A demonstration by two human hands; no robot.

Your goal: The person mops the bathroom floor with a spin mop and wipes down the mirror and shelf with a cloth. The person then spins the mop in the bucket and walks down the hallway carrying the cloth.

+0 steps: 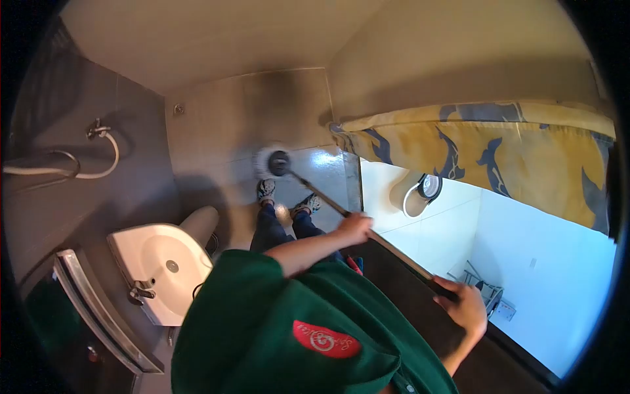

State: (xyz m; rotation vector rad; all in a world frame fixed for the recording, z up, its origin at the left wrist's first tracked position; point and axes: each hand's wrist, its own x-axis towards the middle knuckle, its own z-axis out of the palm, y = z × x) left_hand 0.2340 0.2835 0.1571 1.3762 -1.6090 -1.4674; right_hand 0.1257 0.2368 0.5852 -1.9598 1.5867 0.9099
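Note:
A long-handled mop [396, 251] runs diagonally across the view, its round dark disc and white fringe down on the grey tiled floor [210, 144], just beyond my feet. My left hand [355, 228] is wrapped around the middle of the pole. Near the pole's upper end, at its dark grip, my right hand [464, 306] is closed with the thumb along the handle. The mop head's fringe looks smeared by motion. Wet shine shows on the tiles to the right of it.
A white washbasin [161, 262] with a tap stands at left, beside a metal-edged mirror cabinet [98, 308]. A shower hose [108, 164] hangs on the left wall. At right, a yellow patterned curtain [485, 151] overhangs a doorway; a bucket-like container [413, 195] and a metal rack [485, 289] lie beyond.

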